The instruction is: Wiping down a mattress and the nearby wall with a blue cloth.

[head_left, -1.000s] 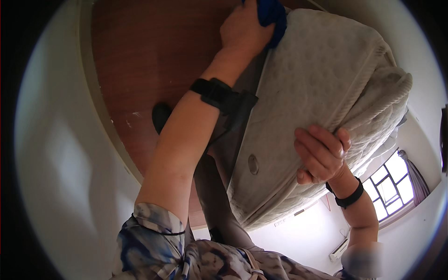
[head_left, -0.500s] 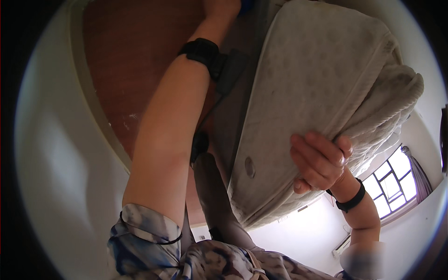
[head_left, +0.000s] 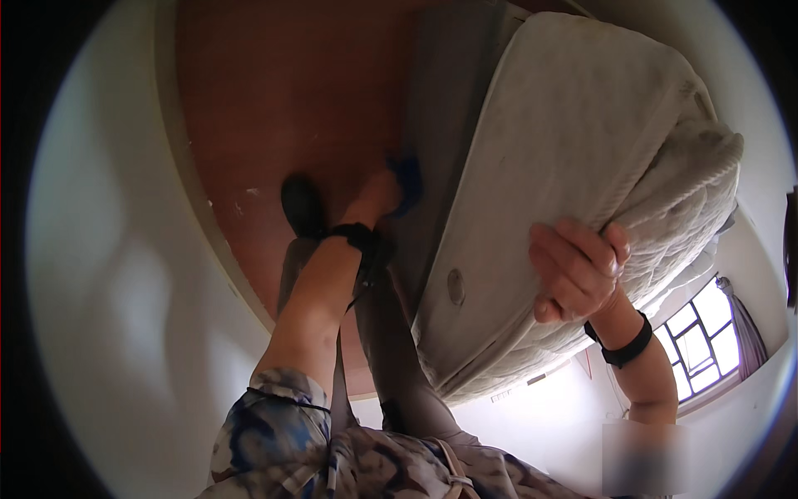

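Note:
My left hand (head_left: 381, 196) reaches down low beside a grey bed base (head_left: 445, 158), closed around a blue cloth (head_left: 406, 185). The cloth is slightly blurred and lies at or very near the base's side. My right hand (head_left: 578, 270) has its fingers bent at the edge of a pale beige mattress (head_left: 565, 125), where the quilted fabric bunches into folds. The mattress rests on the base, its plain side toward me, with an oval vent (head_left: 456, 286) in that side. Part of the right grip is hidden in the folds.
Reddish-brown wooden floor (head_left: 241, 108) runs between the bed and a white wall (head_left: 100, 249) on my left. My dark shoe (head_left: 302, 205) stands on it. A barred window (head_left: 702, 341) with a grey curtain (head_left: 744, 324) is at the right.
My left hand has come back toward me along the bed base with the blue cloth. My right hand stays at the mattress edge. My shoe has come into view.

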A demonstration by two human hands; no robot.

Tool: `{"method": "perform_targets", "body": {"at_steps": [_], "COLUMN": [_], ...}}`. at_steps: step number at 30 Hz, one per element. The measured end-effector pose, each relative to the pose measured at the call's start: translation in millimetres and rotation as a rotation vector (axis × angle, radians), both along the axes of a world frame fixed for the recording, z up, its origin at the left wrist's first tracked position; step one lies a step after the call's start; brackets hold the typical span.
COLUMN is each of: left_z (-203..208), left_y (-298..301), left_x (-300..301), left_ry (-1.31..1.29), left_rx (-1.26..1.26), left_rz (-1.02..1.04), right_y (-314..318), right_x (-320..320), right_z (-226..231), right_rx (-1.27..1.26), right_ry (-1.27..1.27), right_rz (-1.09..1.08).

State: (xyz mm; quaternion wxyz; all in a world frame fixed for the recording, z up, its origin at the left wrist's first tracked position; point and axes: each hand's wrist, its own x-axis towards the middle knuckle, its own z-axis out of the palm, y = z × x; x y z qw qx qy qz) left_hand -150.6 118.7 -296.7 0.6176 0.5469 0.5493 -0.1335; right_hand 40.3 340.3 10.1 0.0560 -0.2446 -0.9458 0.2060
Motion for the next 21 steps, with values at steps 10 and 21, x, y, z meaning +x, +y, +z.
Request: {"method": "perform_targets", "body": {"at_steps": [10,21], "left_z": [161.7,311.8], "left_y": [76.6,101.3], "left_x": [-62.7,-78.7], "left_ry": [-0.81,-1.077], "left_rx": [-0.808,-0.56], "left_rz": [1.555,1.549], "right_y": [2.7,-2.4], "right_x": [3.2,-1.3], "right_z": [3.4,18.4], "right_rx": [0.01,0.017], "right_ry": [0.036,-0.099], "right_rz": [-0.039,-0.032]}}
